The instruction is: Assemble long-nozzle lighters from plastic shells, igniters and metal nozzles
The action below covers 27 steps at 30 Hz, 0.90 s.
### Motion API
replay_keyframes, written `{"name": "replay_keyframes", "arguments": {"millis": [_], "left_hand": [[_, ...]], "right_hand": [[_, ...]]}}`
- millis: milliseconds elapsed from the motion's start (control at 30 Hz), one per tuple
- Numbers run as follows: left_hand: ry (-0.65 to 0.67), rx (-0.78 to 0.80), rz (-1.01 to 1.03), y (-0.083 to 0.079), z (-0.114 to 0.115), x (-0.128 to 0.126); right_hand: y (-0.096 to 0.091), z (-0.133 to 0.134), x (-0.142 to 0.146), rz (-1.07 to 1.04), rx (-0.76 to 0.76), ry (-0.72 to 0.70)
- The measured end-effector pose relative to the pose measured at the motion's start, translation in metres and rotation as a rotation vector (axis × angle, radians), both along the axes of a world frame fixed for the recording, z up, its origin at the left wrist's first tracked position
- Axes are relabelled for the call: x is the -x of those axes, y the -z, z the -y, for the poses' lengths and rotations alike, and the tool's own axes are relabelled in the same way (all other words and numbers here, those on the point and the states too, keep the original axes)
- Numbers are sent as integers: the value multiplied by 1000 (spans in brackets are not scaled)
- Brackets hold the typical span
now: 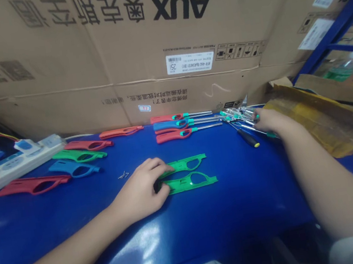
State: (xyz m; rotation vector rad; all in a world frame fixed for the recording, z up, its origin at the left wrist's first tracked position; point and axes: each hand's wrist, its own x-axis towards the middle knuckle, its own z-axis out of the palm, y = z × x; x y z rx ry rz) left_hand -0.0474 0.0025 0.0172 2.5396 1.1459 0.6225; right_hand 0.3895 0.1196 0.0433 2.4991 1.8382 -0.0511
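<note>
Two green shells (191,182) under left hand (141,192); three lighters (176,129).

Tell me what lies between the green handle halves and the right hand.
Head view: a black tool with a yellow tip lies on the blue table between the green handle halves and the right hand.

Single view, head-mounted. The camera sits above and behind both hands, facing forward and down across the table (234,203). Range is close: both forearms enter from the bottom edge, with the left hand (141,189) near frame centre and the right hand (266,120) farther out, upper right. Beyond the hands a box (149,42) wall closes the upper half. Wide lens; straight edges bow toward the frame borders.
</note>
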Motion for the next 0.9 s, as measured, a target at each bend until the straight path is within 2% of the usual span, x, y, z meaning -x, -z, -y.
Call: {"name": "replay_keyframes", "arguments": {"millis": [300, 467, 567, 667, 800, 900], "left_hand": [[-15, 31, -26, -1, 2, 1], [-30, 45, -65, -5, 1, 1], [-68, 81, -156, -12, 1, 4], [-95, 119, -239, -20, 1, 9], [-90, 120, -305, -27, 4, 12], [-86, 78, -305, -30, 7, 10]], "right_hand": [[-8, 2, 6, -18, -142, 37], [-21, 11, 22, -98, -261, -29], [-30, 19, 48, -199, -300, -159], [-34, 33, 86, -335, -266, -356], [-22, 66, 135, -536, -188, -599], [-7, 90, 154, -854, -178, -780]]}}
